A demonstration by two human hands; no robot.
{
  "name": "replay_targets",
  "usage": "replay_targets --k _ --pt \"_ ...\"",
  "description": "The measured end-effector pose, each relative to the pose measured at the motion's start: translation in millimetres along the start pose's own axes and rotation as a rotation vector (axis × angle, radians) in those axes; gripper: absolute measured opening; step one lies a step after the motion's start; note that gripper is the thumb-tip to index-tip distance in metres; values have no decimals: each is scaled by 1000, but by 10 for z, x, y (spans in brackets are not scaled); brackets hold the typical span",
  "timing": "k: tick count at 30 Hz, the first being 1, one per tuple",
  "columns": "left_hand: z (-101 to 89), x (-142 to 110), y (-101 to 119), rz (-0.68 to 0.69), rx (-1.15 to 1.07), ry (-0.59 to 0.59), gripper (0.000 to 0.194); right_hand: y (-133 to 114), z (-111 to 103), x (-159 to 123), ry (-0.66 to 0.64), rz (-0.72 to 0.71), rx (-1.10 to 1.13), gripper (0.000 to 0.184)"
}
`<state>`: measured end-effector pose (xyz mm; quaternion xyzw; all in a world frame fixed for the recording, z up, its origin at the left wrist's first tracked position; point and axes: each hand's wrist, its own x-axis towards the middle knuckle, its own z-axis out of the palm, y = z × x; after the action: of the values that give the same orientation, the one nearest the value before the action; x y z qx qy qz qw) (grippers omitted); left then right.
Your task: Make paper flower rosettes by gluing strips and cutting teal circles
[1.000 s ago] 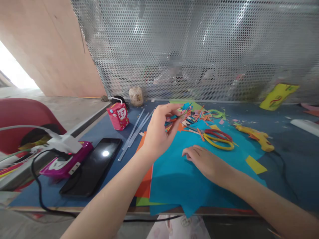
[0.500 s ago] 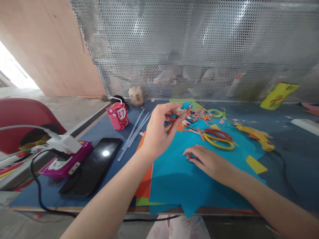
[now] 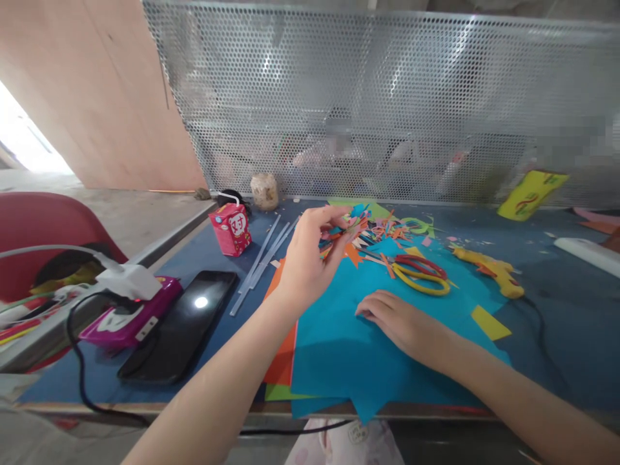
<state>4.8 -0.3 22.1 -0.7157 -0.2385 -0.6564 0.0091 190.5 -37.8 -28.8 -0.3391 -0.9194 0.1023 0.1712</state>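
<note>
Against half a second ago, the view has tipped a little, so that the top edge of the mesh (image 3: 411, 97) now shows. The left hand (image 3: 310, 255) keeps nearly the same place, with its thumb and fingers bent around a bunch (image 3: 357, 223) of coloured paper bits and a small gap between them. The right hand (image 3: 404, 326) has drawn its fingers closer together; it is loosely curled, and I see nothing in it, though the space under its fingertips is hidden. For the work, I judge, this means little progress: one hand carries the bunch and the other waits.

The bunch is above the far part of the blue sheet (image 3: 339, 349), in front of the pile (image 3: 390, 227) of cuttings; where one ends and the other begins is hard to tell. The right hand is over the middle of the sheet; whether it touches, I cannot tell.

At the near side, the sheet's corner goes past the table edge. Open room is mostly nearer, over the sheet. To the right, the scissors (image 3: 399, 263) and the glue gun (image 3: 489, 266) limit movement; to the left, the sticks (image 3: 241, 299) and phone (image 3: 180, 326) lie beyond the forearm.
</note>
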Motion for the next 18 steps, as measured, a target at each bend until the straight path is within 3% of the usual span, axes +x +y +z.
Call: replay_targets --k 5,13,18 --pt "-15 8 14 31 14 -9 32 -42 -50 3 28 126 99 28" --pt "-33 18 35 9 -14 -16 29 -1 -23 -55 62 167 144 18" --pt "-31 19 34 23 -18 -19 31 67 21 -49 134 192 174 23"
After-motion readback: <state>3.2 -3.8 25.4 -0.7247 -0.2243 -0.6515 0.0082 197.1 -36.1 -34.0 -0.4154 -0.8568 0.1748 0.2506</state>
